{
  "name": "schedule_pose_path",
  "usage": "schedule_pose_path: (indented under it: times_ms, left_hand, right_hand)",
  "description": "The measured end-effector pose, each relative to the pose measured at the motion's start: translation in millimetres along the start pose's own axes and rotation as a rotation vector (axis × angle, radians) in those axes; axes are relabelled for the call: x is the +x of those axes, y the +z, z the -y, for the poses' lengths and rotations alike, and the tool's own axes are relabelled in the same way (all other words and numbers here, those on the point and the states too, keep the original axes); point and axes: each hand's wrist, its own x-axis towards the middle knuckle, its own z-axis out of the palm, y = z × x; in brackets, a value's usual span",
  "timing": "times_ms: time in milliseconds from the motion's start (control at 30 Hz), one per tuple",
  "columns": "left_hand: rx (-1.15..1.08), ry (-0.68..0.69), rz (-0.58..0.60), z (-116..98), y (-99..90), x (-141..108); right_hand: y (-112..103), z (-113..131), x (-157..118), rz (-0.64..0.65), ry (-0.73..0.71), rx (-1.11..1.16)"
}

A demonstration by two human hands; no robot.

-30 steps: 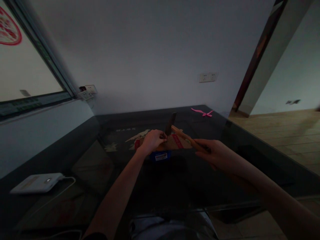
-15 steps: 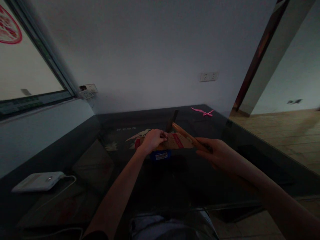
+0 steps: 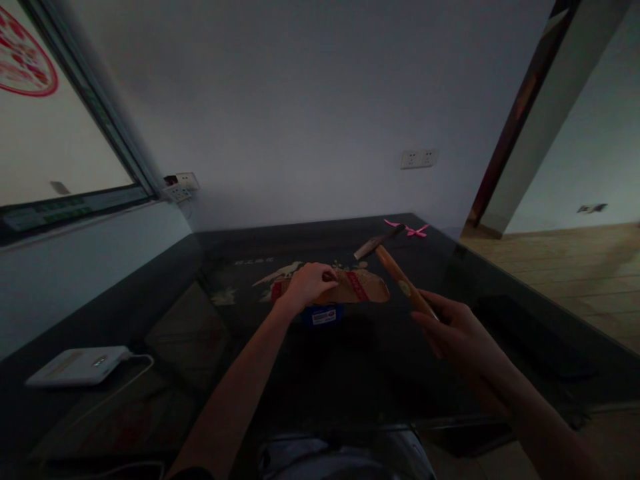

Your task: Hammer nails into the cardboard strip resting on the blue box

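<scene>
1. The right hand (image 3: 453,330) was clenched around the lower end of a hammer (image 3: 395,270), whose wooden handle ran up toward 11 o'clock to a dark metal head raised above the table and clear of the work.
2. The left hand (image 3: 307,285) lay on top of a flat brown board (image 3: 350,287), fingers (image 3: 327,275) curled down and pinched together at one spot; whether they gripped a nail or only pressed on the board could not be told in the dim light.
3. The board sat near the middle of the dark glass table (image 3: 350,373), just at 9 o'clock of the hammer head, with a red band across it and a rounded right end.
4. Under its near edge, at 6 o'clock, a small blue box (image 3: 323,315) with a white label showed, touching or just below the board.
5. To strike well here, I judged that the blow should come down square and light, the fingertips kept low and to the side, and the board pressed flat so it would not skid on the glass.
6. A pink ribbon (image 3: 415,231) lay at 1 o'clock near the far table edge, and a white device (image 3: 75,365) with a cable rested well apart at 8 o'clock.
</scene>
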Motion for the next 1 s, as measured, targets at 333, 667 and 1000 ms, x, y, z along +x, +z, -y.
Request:
schedule_pose_path:
  times_ms: [333, 667, 1000]
  left_hand:
    - [0.084, -0.05, -0.04, -7.9, 2.5, -0.5]
    - [-0.057, 0.036, -0.269, -7.1, -20.6, -94.6]
    - [-0.27, -0.271, 0.016, 46.5, 41.6, -136.1]
  right_hand:
    - [-1.2, -52.7, -4.0, -0.106, 0.029, 0.359]
    - [-10.2, -78.7, 1.1, -0.123, 0.073, 0.407]
    - [-10.9, -74.6, -6.1, -0.129, 0.003, 0.621]
